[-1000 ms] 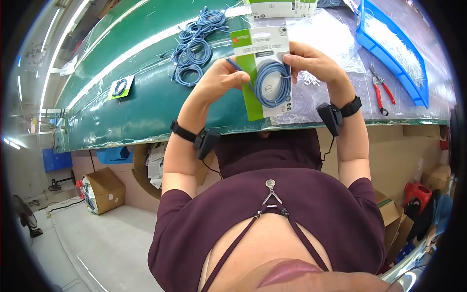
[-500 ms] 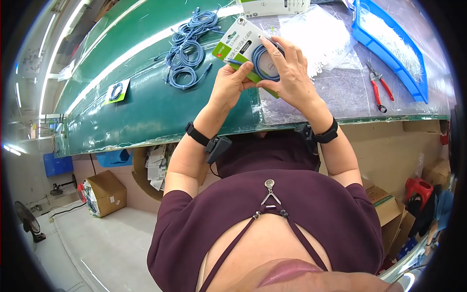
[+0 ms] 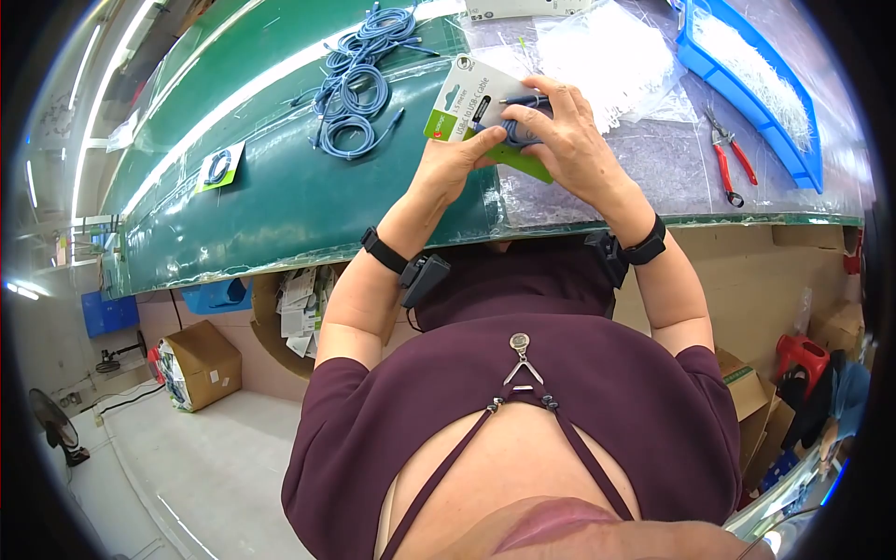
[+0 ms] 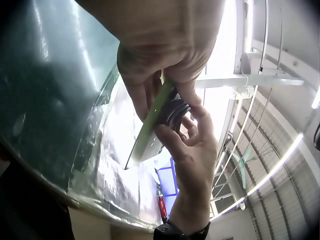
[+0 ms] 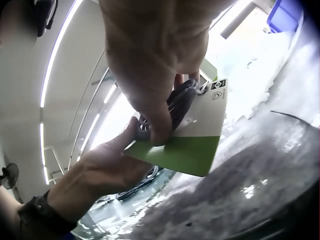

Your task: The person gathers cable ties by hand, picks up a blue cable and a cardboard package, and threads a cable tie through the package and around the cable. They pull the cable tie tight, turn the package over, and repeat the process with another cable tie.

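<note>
A white and green cable card (image 3: 459, 99) is held tilted above the bench in the head view. The left hand (image 3: 450, 166) grips its lower left part, thumb on the printed face. Over the card's right part, the right hand (image 3: 571, 140) pinches the coiled blue cable (image 3: 523, 133) with thumb and fingers. In the left wrist view the card (image 4: 145, 131) appears nearly edge-on, with the dark coil (image 4: 175, 113) against its face. The right wrist view shows the green strip of the card (image 5: 182, 156) below the right hand (image 5: 150, 65).
Several coiled blue cables (image 3: 358, 91) lie on the green bench top (image 3: 280, 177), with a small carded cable (image 3: 220, 167) farther left. White ties (image 3: 611, 70) in clear plastic, red-handled pliers (image 3: 724, 157) and a blue tray (image 3: 747, 89) are at the right.
The card has turned from upright to tilted, its printed top swinging left. The right hand has moved from the card's edge onto the coil, and the left hand has shifted slightly right.
</note>
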Demonstrator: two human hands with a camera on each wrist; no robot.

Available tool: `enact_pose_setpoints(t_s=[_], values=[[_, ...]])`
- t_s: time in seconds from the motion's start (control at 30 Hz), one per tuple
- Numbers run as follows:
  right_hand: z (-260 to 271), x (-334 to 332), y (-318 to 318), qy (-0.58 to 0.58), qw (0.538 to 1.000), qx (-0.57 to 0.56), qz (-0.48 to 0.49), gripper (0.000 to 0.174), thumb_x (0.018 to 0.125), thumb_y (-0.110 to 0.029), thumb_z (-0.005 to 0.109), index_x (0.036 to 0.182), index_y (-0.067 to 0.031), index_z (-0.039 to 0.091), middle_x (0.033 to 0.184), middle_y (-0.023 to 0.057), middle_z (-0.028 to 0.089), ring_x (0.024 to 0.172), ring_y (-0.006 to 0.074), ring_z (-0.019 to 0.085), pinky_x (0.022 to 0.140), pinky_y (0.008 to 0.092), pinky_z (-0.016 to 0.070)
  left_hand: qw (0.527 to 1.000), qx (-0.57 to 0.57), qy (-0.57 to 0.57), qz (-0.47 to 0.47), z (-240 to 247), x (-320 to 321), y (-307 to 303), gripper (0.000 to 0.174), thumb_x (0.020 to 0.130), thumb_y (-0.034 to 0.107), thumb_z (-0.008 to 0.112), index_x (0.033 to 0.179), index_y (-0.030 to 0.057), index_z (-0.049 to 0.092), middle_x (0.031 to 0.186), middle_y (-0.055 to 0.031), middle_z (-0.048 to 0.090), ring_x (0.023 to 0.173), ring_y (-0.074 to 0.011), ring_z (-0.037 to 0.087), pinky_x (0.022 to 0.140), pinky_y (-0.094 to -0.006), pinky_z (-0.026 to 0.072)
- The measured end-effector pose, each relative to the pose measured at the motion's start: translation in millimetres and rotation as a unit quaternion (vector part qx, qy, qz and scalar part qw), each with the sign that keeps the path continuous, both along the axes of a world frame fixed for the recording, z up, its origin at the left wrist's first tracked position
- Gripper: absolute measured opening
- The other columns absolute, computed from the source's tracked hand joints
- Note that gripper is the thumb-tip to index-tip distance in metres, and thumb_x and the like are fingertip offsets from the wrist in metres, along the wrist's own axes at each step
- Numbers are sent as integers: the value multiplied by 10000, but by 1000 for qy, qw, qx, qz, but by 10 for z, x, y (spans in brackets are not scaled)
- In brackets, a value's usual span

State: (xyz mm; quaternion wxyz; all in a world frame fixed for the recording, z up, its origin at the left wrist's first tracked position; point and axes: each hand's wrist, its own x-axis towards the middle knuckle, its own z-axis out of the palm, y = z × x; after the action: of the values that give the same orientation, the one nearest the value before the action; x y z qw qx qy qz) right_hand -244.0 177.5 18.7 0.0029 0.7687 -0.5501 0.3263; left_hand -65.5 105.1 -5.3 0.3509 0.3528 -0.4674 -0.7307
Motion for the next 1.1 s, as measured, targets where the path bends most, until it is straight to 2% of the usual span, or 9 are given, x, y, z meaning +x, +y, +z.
enact_pose_setpoints(t_s=[0.13,0.27,0.4,0.5,0.67,0.77,0.8,0.9,1.1], values=[[15,37,74,14,999,-32,-17,578,671,-133,805,1203,-150,581,1345,99,425,1175,317,453,1023,433,355,996,47,73,24,-33,-45,2,448,855,80,715,1252,32,511,1085,-86,637,911,-188,667,707,-352,614],[4,89,119,-115,984,-91,-105,464,706,-163,778,1138,-101,620,1218,83,530,1075,280,515,997,420,353,989,78,123,22,-106,-41,-1,423,864,62,698,1243,32,513,1069,-87,637,899,-197,671,708,-351,616],[-93,210,124,-14,993,-77,-92,396,726,-185,763,1089,-78,645,1033,44,607,951,240,563,948,398,378,985,80,155,-7,-148,-34,41,371,892,53,655,1233,34,509,1077,-96,633,894,-210,678,745,-367,617],[-177,216,111,27,984,-151,-93,375,728,-184,759,1075,-93,650,887,4,626,854,213,582,913,384,397,986,70,150,-16,-100,42,74,351,905,44,634,1231,34,506,1083,-100,631,902,-216,679,766,-372,615],[-121,233,196,37,988,-130,-79,374,714,-132,771,1061,-74,643,1045,57,619,997,245,572,948,396,404,991,43,124,11,-47,4,121,388,887,-2,638,1248,26,498,1091,-106,623,932,-219,668,777,-367,610],[67,234,177,-55,981,-143,-116,473,699,-67,777,1138,-63,601,1235,115,557,1162,301,508,1007,426,388,990,34,131,25,-7,-23,156,411,880,-19,638,1261,23,490,1106,-111,616,942,-221,664,782,-368,608],[60,214,172,-55,981,-144,-117,473,699,-67,777,1138,-63,601,1235,115,557,1162,301,508,1007,426,388,990,33,132,21,11,-26,169,415,882,-21,633,1267,24,484,1116,-112,612,946,-221,663,786,-369,606],[-13,134,150,-141,984,-84,-75,592,686,-36,783,1222,-62,534,1363,148,467,1261,350,428,1045,444,368,989,30,144,19,20,-37,192,420,887,-22,624,1277,23,474,1133,-115,605,957,-222,660,795,-369,604],[-21,243,150,-96,985,-115,-85,645,691,-64,788,1263,-61,490,1345,145,496,1232,350,452,1033,441,378,979,14,200,29,-27,-64,200,406,902,-12,606,1283,19,468,1147,-117,597,986,-219,651,810,-358,598]])
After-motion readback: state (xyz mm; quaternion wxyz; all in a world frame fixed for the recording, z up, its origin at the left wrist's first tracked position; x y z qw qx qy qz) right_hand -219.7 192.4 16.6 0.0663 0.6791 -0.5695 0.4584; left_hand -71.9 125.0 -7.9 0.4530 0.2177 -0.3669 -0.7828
